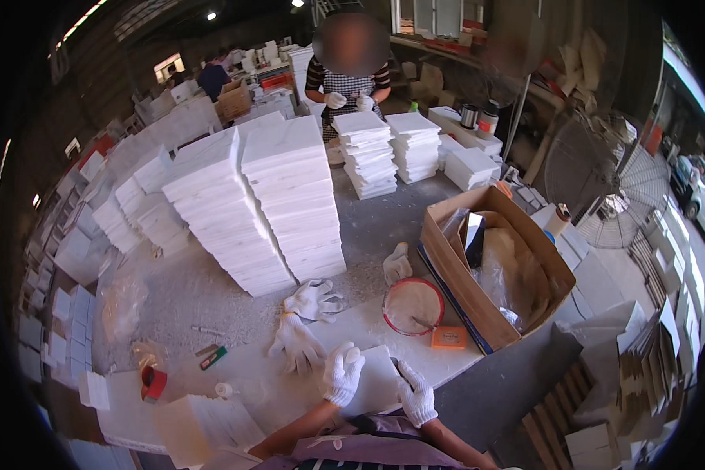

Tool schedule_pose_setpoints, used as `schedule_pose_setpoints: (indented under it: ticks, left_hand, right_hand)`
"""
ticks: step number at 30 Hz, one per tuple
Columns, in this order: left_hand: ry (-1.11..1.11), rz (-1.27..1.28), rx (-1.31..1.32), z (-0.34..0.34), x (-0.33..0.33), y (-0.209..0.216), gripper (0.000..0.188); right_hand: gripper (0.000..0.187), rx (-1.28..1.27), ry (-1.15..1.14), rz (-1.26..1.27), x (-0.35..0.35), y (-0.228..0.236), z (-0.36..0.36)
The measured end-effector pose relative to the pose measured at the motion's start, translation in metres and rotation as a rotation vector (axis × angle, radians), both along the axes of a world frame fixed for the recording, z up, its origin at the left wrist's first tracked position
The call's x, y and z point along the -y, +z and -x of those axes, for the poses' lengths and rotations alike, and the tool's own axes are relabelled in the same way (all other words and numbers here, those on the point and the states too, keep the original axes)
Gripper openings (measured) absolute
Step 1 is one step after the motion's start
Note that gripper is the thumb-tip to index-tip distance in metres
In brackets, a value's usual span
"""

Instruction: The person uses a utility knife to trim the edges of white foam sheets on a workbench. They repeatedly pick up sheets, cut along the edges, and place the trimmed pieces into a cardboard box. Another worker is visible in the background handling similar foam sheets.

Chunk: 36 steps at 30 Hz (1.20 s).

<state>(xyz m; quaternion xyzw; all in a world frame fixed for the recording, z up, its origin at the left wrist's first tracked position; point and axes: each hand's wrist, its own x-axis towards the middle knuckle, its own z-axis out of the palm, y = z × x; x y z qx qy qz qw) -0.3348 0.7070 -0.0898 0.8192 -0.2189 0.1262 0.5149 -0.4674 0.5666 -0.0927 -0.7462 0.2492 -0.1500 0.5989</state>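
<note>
In front of me a white stone tile (377,379) lies at the near edge of the work table. My left hand (343,374), in a white knit glove, rests at the tile's left side with its fingers curled closed; whatever they hold, if anything, is hidden. My right hand (417,393), gloved too, grips the tile's right edge. Beyond my left hand lie loose white gloves (299,345). A red-rimmed bowl of pale powder (412,304) stands further off, with an orange box (450,338) beside it.
Tall stacks of white tiles (290,196) rise ahead. An open cardboard box (525,278) stands right, a fan (603,176) beyond it. Across the table is a person with gloved hands (348,100). A red tape roll (153,384) and a green box (212,358) lie left.
</note>
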Motion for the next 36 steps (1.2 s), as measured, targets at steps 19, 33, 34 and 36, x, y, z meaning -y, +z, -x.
schedule_pose_setpoints:
  ticks: [19, 33, 34, 36]
  left_hand:
    - [-0.027, 0.062, -0.223, -0.001, 0.001, -0.015, 0.036]
    - [-0.008, 0.055, -0.215, -0.002, -0.003, -0.028, 0.040]
    - [-0.014, 0.049, -0.206, -0.002, -0.001, -0.025, 0.040]
    - [-0.020, 0.027, -0.118, -0.001, 0.000, -0.022, 0.038]
  right_hand:
    - [0.041, 0.075, -0.111, 0.247, 0.000, -0.005, 0.007]
    - [0.042, 0.016, -0.107, 0.078, 0.001, -0.004, 0.011]
    - [0.042, 0.011, -0.108, 0.080, 0.002, -0.008, 0.012]
    - [0.042, -0.014, -0.101, 0.052, 0.003, -0.004, 0.012]
